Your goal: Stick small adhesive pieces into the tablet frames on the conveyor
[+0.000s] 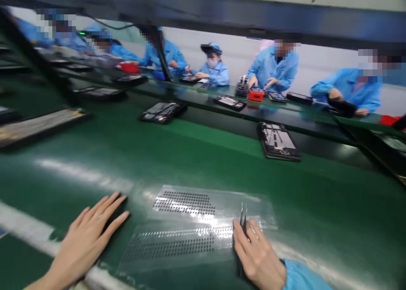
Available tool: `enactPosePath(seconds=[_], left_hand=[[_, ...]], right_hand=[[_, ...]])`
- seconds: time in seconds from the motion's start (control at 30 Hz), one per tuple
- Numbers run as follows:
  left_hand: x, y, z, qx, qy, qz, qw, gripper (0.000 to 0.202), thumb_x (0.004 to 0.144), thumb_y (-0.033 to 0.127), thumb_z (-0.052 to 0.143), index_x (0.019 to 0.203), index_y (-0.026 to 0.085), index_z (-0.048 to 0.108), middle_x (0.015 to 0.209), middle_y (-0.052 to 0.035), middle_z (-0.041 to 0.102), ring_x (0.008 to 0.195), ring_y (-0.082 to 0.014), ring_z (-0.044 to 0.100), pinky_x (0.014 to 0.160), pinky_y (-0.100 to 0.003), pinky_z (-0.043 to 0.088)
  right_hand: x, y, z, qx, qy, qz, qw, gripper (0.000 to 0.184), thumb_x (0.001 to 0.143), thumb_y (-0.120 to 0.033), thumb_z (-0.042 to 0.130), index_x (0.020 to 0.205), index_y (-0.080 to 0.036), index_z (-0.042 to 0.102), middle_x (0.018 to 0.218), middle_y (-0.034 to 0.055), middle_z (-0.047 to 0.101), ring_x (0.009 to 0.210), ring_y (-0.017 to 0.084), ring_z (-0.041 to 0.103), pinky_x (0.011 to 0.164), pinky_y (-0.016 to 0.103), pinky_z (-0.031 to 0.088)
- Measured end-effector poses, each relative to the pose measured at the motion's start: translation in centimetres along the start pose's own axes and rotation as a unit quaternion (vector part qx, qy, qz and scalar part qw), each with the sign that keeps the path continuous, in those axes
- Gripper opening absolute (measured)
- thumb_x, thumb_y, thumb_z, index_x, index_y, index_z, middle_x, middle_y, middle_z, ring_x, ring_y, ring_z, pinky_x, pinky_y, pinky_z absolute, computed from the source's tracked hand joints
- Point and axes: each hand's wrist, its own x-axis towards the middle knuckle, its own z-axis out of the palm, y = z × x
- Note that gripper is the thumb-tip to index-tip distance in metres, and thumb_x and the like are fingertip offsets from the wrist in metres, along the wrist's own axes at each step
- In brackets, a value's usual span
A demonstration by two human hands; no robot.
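My left hand (89,233) lies flat on the green work surface (104,154), fingers stretched out and holding nothing. In my right hand (258,256) is a pair of tweezers (243,220), pinched between thumb and fingers with the tips pointing away from me. Beneath and beside the tweezers are two clear plastic sheets. The farther sheet (184,202) carries rows of small dark dots on its left half. The nearer sheet (171,248) has similar dark rows and lies partly under my right hand. Glare hides some of both sheets.
An opened tablet-like device (279,141) rests beyond the sheets, with another device (163,112) farther left. A long tray-like item (41,127) lies at far left. Several co-workers in blue sit behind a raised ledge, near a red box (256,95). A beam (203,17) crosses overhead.
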Motion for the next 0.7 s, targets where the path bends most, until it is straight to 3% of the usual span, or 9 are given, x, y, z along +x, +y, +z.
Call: enactPosePath(seconds=[0.07, 0.13, 0.27, 0.33, 0.4, 0.57, 0.63, 0.7], left_hand=[[-0.2, 0.7, 0.1, 0.006, -0.024, -0.032, 0.999, 0.042, 0.096, 0.031, 0.022, 0.134, 0.015, 0.033, 0.134, -0.0145, 0.044, 0.124, -0.0307, 0.041, 0.100, -0.051, 0.033], [-0.7, 1.9, 0.1, 0.010, -0.033, -0.048, 0.998, 0.045, 0.096, 0.036, 0.021, 0.130, 0.010, 0.037, 0.136, -0.0176, 0.041, 0.126, -0.0321, 0.037, 0.100, -0.053, 0.032], [-2.8, 5.7, 0.4, -0.012, -0.069, 0.029, 0.997, 0.049, 0.096, 0.044, 0.017, 0.137, 0.021, 0.031, 0.146, -0.0083, 0.024, 0.134, -0.0266, 0.023, 0.108, -0.048, 0.022], [-3.6, 7.5, 0.6, -0.029, -0.095, 0.079, 0.992, 0.045, 0.097, 0.042, 0.018, 0.139, 0.028, 0.027, 0.148, -0.0029, 0.021, 0.136, -0.0244, 0.018, 0.110, -0.047, 0.016], [-3.7, 8.4, 0.7, -0.046, -0.121, 0.111, 0.985, 0.044, 0.098, 0.038, 0.018, 0.141, 0.028, 0.023, 0.148, -0.0029, 0.019, 0.136, -0.0240, 0.017, 0.110, -0.047, 0.015], [-2.2, 7.7, 0.0, -0.083, -0.188, 0.167, 0.964, 0.045, 0.098, 0.034, 0.022, 0.142, 0.027, 0.015, 0.149, -0.0031, 0.012, 0.137, -0.0245, 0.012, 0.110, -0.047, 0.013], [-1.6, 7.2, -0.5, -0.091, -0.206, 0.179, 0.958, 0.044, 0.098, 0.032, 0.024, 0.142, 0.028, 0.018, 0.150, -0.0030, 0.010, 0.137, -0.0260, 0.010, 0.110, -0.050, 0.012], [-1.2, 6.9, -0.9, -0.094, -0.217, 0.186, 0.954, 0.044, 0.098, 0.030, 0.026, 0.141, 0.025, 0.022, 0.149, -0.0046, 0.011, 0.137, -0.0282, 0.011, 0.109, -0.052, 0.013]], right_hand=[[-0.8, -0.5, 0.3, 0.003, -0.011, -0.023, 1.000, 0.039, 0.081, -0.001, 0.029, 0.080, -0.005, 0.068, 0.094, 0.0173, 0.068, 0.077, 0.023, 0.062, 0.084, 0.040, 0.043], [-1.5, -1.2, 0.4, 0.002, -0.024, -0.041, 0.999, 0.037, 0.079, 0.001, 0.031, 0.082, -0.004, 0.068, 0.096, 0.0188, 0.067, 0.078, 0.025, 0.062, 0.085, 0.042, 0.043], [-2.8, -2.4, 0.4, -0.015, -0.063, -0.063, 0.996, 0.035, 0.076, 0.002, 0.033, 0.085, 0.000, 0.067, 0.097, 0.0214, 0.066, 0.080, 0.028, 0.063, 0.086, 0.046, 0.044], [-3.3, -3.0, 0.3, -0.021, -0.068, -0.069, 0.995, 0.033, 0.076, 0.003, 0.035, 0.086, 0.000, 0.067, 0.093, 0.0215, 0.067, 0.082, 0.028, 0.063, 0.086, 0.046, 0.046], [-3.8, -3.4, 0.4, -0.017, -0.069, -0.064, 0.995, 0.031, 0.078, 0.002, 0.037, 0.086, -0.001, 0.066, 0.090, 0.0209, 0.068, 0.081, 0.027, 0.063, 0.086, 0.043, 0.047], [-3.9, -3.5, 0.6, 0.022, -0.071, -0.047, 0.996, 0.030, 0.080, 0.000, 0.035, 0.090, -0.003, 0.063, 0.081, 0.0167, 0.069, 0.069, 0.022, 0.063, 0.085, 0.044, 0.046], [-3.5, -3.6, 0.6, 0.025, -0.057, -0.029, 0.998, 0.034, 0.082, 0.000, 0.034, 0.105, -0.002, 0.059, 0.082, 0.0165, 0.069, 0.067, 0.021, 0.063, 0.085, 0.045, 0.044], [-3.0, -3.9, 0.5, 0.012, -0.035, 0.004, 0.999, 0.045, 0.085, -0.002, 0.032, 0.128, -0.001, 0.044, 0.084, 0.0161, 0.070, 0.065, 0.021, 0.064, 0.082, 0.043, 0.044]])
